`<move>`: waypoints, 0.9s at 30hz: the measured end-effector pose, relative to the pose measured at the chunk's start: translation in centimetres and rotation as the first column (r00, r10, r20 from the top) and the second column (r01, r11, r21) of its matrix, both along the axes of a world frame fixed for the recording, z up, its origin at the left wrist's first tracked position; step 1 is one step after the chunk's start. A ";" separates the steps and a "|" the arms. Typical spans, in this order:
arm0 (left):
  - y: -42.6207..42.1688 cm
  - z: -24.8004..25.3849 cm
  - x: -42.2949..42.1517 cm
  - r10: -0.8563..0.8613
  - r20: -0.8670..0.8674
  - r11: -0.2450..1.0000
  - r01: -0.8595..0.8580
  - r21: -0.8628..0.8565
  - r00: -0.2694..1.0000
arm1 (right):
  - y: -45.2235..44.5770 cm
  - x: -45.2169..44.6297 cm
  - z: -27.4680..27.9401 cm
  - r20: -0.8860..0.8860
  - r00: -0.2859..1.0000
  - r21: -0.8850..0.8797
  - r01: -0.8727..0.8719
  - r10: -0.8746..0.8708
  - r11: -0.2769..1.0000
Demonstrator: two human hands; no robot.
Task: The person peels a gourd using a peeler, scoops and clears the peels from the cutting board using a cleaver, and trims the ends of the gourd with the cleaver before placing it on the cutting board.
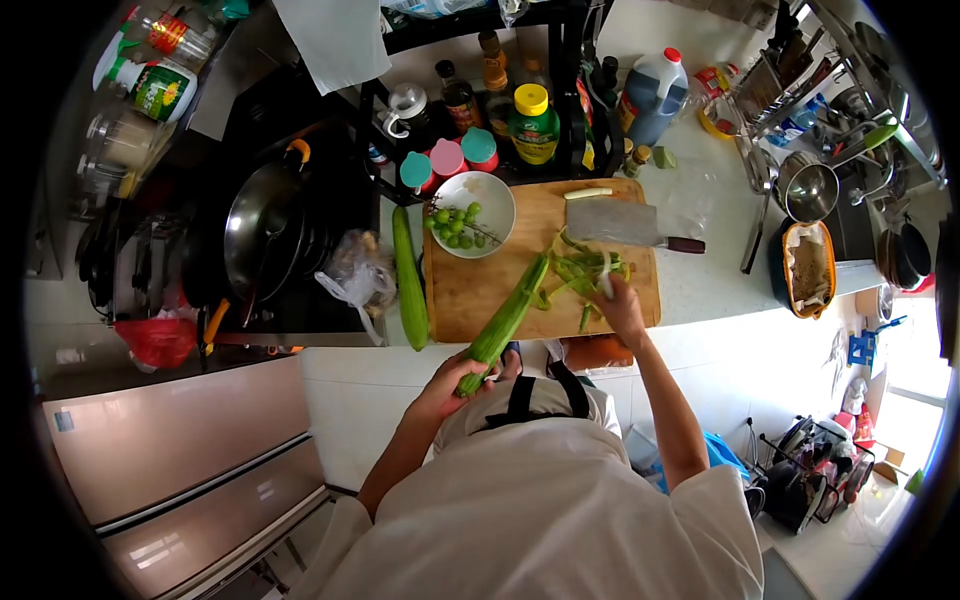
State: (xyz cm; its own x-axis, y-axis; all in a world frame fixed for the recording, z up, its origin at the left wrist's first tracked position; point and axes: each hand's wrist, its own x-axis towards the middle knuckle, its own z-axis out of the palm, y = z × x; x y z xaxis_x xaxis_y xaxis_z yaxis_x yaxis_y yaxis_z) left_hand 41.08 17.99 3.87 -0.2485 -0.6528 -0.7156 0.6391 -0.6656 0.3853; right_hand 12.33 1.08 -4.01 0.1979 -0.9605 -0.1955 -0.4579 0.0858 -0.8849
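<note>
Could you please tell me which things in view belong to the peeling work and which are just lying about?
Likely in the job: held gourd, peeler, peelings, cutting board, second gourd.

Just lying about: bowl of grapes, wok, cleaver (unused now), plastic bag.

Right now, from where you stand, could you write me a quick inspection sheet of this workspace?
Surface: wooden board on a pale counter
Things in hand: green gourd; pale tool, probably a peeler, at the peelings
Clutter: cleaver flat, handle past the board's right edge; bowl with round green fruit; second gourd left of the board; bottles and jars behind
Grippers: none, just bare hands; left hand holds the gourd, right hand the tool
Cables: apparently a dark cord at the wall, lower right, too small to trace
Surroundings: wok on the left, fridge lower left
</note>
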 end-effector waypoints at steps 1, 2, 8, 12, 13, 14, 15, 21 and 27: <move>-0.1 0.2 -0.2 -0.007 0.015 1.000 0.007 -0.009 1.000 | 0.5 0.9 -0.6 0.025 0.998 0.037 -0.052 0.051 0.998; -0.3 0.4 -0.3 -0.014 0.031 1.000 0.015 -0.018 0.999 | 1.1 1.9 -1.2 0.053 0.993 0.071 -0.105 0.101 0.992; -0.8 2.0 -0.7 -0.042 0.085 0.999 0.044 -0.018 0.995 | 3.3 7.5 -3.3 0.236 0.968 0.222 -0.145 0.091 0.964; -0.7 1.3 -0.3 -0.002 0.086 1.000 0.000 0.024 0.996 | 2.0 3.9 -0.6 0.284 0.951 0.272 0.044 -0.124 0.961; -0.8 1.5 -0.3 0.001 0.093 1.000 -0.004 0.030 0.996 | 1.4 2.5 -0.3 0.266 0.948 0.271 0.099 -0.174 0.957; -0.8 1.5 -0.3 0.003 0.102 0.999 -0.007 0.037 0.995 | 0.9 1.1 -0.3 0.203 0.967 0.227 0.104 -0.152 0.968; -0.8 1.5 -0.4 0.008 0.099 0.999 -0.012 0.039 0.995 | 0.2 -0.3 -0.4 0.139 0.982 0.181 0.105 -0.131 0.978; -0.8 1.5 -0.2 -0.029 0.101 0.999 0.027 0.024 0.994 | 0.0 -2.3 -0.5 -0.309 0.949 -0.170 0.013 -0.066 0.985; -1.4 1.9 -0.7 -0.076 0.112 0.997 0.078 -0.013 0.991 | 6.0 2.7 3.3 -0.349 0.890 -0.285 -0.398 0.292 0.872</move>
